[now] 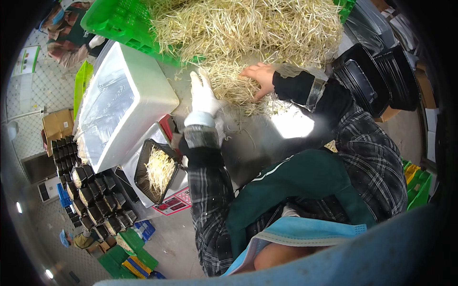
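Observation:
A large heap of bean sprouts point(248, 28) spills from a green plastic crate point(117, 21) onto the metal table point(238, 148). My left hand point(204, 95), in a white glove, rests at the left edge of the loose sprouts with its fingers stretched out. On the right side of the same sprouts lies my bare right hand point(260, 78), fingers spread over them. To the left of my left forearm, a black tray point(140, 178) with some sprouts in it sits on a weighing scale point(177, 202) with a red-edged panel.
A white foam box point(155, 90) holding clear plastic packaging stands at left. Stacked empty black trays point(365, 78) are at right. Several filled black trays point(95, 200) are piled at far left, near green crates point(124, 252). Another person point(71, 35) is at the upper left.

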`<state>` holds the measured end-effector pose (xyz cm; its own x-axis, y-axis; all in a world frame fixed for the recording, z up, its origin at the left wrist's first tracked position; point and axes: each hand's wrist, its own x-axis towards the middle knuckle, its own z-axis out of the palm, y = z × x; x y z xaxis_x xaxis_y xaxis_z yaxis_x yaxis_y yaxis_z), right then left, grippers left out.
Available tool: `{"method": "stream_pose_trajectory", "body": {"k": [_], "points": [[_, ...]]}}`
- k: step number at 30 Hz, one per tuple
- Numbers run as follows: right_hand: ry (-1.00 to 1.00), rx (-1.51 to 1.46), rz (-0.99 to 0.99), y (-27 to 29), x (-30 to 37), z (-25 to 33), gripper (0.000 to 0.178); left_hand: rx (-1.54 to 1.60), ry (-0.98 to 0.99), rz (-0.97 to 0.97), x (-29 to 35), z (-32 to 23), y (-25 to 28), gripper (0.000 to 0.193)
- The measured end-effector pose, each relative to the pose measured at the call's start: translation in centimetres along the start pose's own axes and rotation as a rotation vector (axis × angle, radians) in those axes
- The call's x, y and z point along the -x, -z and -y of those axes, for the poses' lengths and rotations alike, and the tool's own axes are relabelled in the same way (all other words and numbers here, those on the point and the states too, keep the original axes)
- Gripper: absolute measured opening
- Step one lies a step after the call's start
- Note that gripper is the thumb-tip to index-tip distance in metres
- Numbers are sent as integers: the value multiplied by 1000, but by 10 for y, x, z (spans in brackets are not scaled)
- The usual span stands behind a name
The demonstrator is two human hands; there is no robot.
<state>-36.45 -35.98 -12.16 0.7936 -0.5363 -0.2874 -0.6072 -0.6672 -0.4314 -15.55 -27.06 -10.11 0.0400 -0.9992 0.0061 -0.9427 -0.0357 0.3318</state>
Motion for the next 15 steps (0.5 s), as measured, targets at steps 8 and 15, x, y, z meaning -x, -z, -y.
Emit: {"method": "stream_pose_trajectory", "body": {"k": [8, 15], "points": [[127, -161, -61, 5, -19, 5, 72, -9, 306, 318, -4, -9, 18, 52], [389, -450, -517, 57, 55, 12, 49, 716, -111, -133, 48, -38, 63, 54]]}}
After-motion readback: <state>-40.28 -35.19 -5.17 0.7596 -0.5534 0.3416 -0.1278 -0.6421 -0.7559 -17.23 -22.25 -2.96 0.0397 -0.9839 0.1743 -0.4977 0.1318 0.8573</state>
